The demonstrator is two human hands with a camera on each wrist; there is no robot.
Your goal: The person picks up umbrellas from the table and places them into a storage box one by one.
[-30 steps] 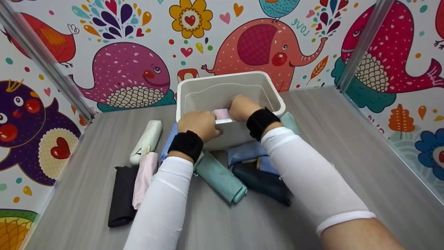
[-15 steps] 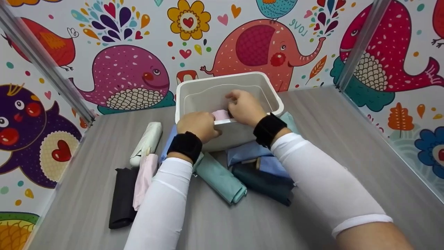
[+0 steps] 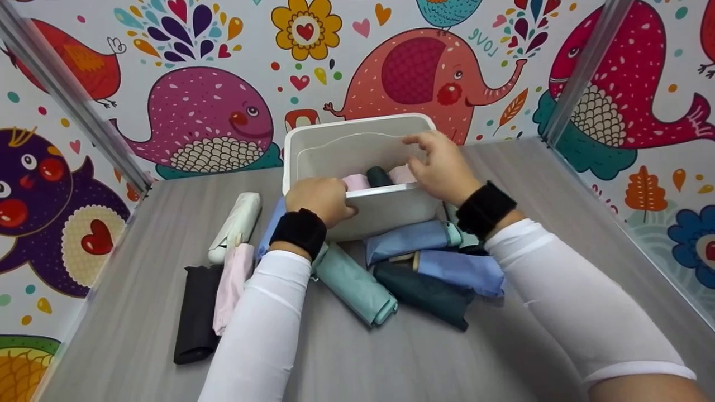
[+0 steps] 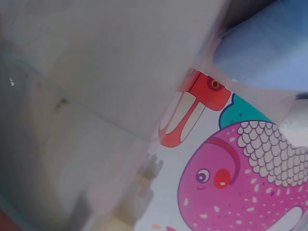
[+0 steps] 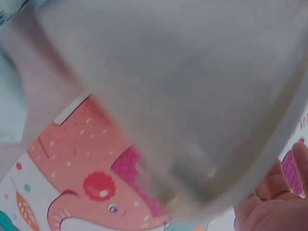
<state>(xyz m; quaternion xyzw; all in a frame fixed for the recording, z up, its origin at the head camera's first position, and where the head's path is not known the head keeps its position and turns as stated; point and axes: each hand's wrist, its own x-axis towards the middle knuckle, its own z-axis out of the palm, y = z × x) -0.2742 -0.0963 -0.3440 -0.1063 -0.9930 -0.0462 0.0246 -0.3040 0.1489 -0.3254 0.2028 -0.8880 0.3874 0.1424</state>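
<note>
My left hand (image 3: pixel 318 201) grips the near rim of a white plastic bin (image 3: pixel 385 212), fingers curled over the edge. Above the bin's right side, my right hand (image 3: pixel 441 167) has loosely bent fingers and holds nothing. Inside the bin stand a pink folded umbrella (image 3: pixel 356 182), a dark green one (image 3: pixel 379 177) and a pale pink one (image 3: pixel 402 175), only their upper parts showing. The bin's wall (image 4: pixel 115 57) fills much of the left wrist view. In the right wrist view, fingers (image 5: pixel 276 207) of the right hand appear beyond the rim.
In front of the bin lie a teal umbrella (image 3: pixel 357 285), a dark green umbrella (image 3: pixel 424 293) and blue umbrellas (image 3: pixel 461 271). White (image 3: pixel 237 226), black (image 3: pixel 196 315) and light pink umbrellas (image 3: pixel 234 285) lie on the left. Printed panels (image 3: pixel 212 117) enclose the grey table (image 3: pixel 357 368).
My right hand has come up out of the bin and moved right, its fingers loosening. The dark green and pale pink umbrellas inside now show. My left hand stays on the rim.
</note>
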